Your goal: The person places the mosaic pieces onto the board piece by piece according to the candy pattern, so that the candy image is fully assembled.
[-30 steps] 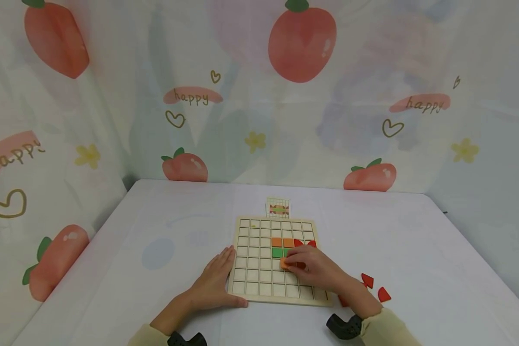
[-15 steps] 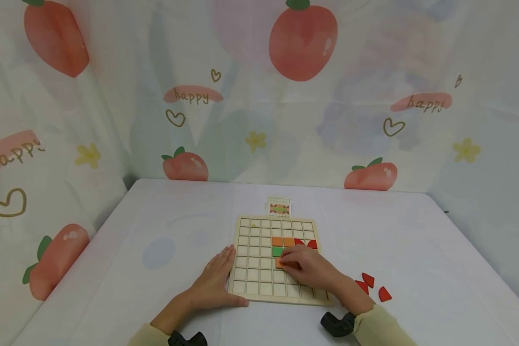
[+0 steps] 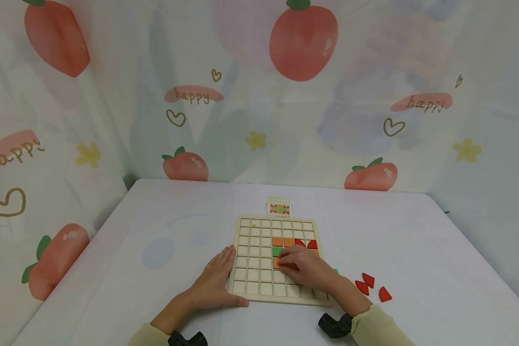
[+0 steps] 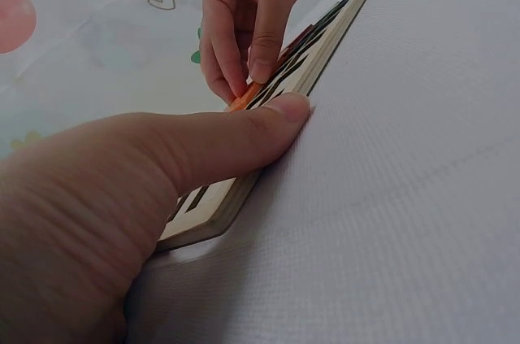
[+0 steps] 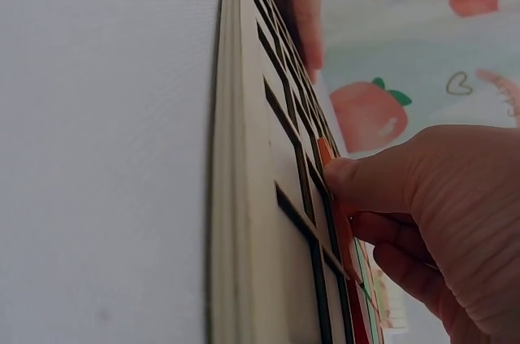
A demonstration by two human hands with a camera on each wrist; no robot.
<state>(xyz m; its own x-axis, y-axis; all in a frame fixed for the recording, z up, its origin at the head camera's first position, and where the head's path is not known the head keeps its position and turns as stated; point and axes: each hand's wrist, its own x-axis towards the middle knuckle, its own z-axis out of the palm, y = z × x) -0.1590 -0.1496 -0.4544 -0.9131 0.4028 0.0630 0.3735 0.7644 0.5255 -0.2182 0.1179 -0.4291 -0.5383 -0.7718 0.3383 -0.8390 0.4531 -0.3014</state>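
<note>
A wooden grid board [image 3: 253, 275] lies flat on the white table. My left hand [image 3: 214, 283] rests along its left side with straight fingers, the thumb on the near corner edge. Thumb and fingers of my right hand [image 3: 309, 270] pinch an orange square tile [image 3: 276, 263], which sits at a grid cell below a green tile [image 3: 278, 252]; in the right wrist view the thumb touches this orange tile [image 5: 325, 151]. Two orange tiles [image 3: 283, 241] and red curved pieces [image 3: 312, 244] fill cells farther up. The right hand hides several cells.
A small pattern card [image 3: 278, 206] lies behind the board. Loose red pieces [image 3: 385, 294] lie on the table to the right, beside my right forearm. A bit of a green piece [image 3: 336, 271] shows behind that forearm. Printed curtains [image 3: 302, 134] stand around the table.
My right hand has shifted slightly left with the orange tile, bringing it to the cell under the green tile. The left hand has stayed in place.
</note>
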